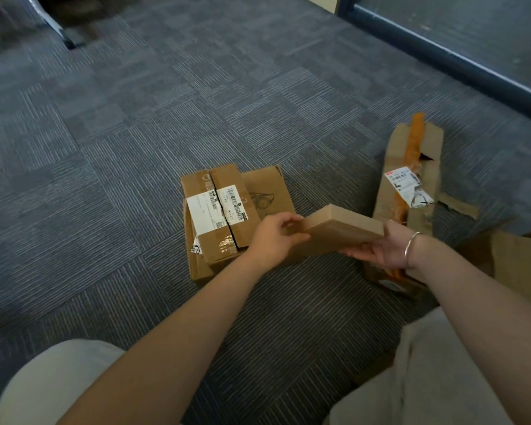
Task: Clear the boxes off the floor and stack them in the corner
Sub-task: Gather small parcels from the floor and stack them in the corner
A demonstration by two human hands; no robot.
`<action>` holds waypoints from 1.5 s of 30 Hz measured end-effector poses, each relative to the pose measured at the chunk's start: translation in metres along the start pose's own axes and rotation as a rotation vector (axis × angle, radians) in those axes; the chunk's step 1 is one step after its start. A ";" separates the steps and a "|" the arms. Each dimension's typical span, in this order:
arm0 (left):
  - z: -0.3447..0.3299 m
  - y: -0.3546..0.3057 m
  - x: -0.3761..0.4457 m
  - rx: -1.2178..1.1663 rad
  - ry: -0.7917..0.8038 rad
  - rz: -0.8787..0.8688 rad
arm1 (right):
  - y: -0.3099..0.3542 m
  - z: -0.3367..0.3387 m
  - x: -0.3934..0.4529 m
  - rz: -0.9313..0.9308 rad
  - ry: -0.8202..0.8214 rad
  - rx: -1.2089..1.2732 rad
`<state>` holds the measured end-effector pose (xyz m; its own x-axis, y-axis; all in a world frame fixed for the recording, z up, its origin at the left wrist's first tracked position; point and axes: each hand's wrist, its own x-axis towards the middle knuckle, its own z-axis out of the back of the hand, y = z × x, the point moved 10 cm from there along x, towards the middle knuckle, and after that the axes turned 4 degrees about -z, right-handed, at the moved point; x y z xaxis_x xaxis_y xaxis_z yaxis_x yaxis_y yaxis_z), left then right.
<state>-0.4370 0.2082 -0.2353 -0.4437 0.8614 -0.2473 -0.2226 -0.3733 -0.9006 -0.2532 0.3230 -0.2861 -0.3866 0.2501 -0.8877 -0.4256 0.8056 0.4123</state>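
Both my hands hold a small flat brown cardboard box [341,230] above the grey carpet. My left hand [273,237] grips its left end with curled fingers. My right hand [380,250], with a silver bracelet at the wrist, supports the right end from below with fingers stretched under it. Just behind and left of it, a taped box with a white label [218,210] lies on top of a wider brown box [269,191]. A long torn box with orange tape and a label [411,179] lies on the floor to the right.
Another piece of brown cardboard [521,265] shows at the right edge. A dark skirting and glass wall [442,53] run along the back right. A metal furniture leg [59,29] stands at the back left. My knees in light trousers [426,378] frame the bottom.
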 end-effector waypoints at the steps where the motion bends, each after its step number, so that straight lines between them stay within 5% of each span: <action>1: 0.004 0.000 0.001 0.029 -0.020 -0.008 | 0.002 -0.001 -0.001 0.007 0.007 0.041; 9: 0.028 0.010 -0.005 0.179 -0.107 0.004 | 0.019 -0.032 0.018 0.061 -0.028 -0.165; 17: 0.123 0.063 -0.033 0.441 -0.642 0.211 | 0.024 -0.060 0.059 0.250 -0.114 -0.272; 22: 0.136 0.134 -0.039 0.021 -0.554 0.506 | 0.019 -0.073 0.081 0.317 -0.165 -0.324; 27: 0.125 0.152 -0.035 -0.248 -0.461 0.491 | 0.019 -0.085 0.095 0.385 -0.216 -0.362; 36: 0.133 0.164 -0.037 -0.635 -0.562 0.540 | 0.025 -0.095 0.108 0.464 -0.445 -0.539; 40: 0.136 0.177 -0.037 -0.627 -0.519 0.552 | 0.020 -0.094 0.114 0.425 -0.518 -0.650; 45: 0.129 0.192 -0.037 -0.661 -0.412 0.634 | 0.003 -0.093 0.123 0.261 -0.385 -0.400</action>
<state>-0.5758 0.0605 -0.3527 -0.6073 0.3364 -0.7197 0.6302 -0.3477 -0.6943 -0.3781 0.3064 -0.3747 -0.2278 0.6480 -0.7267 -0.6600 0.4459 0.6046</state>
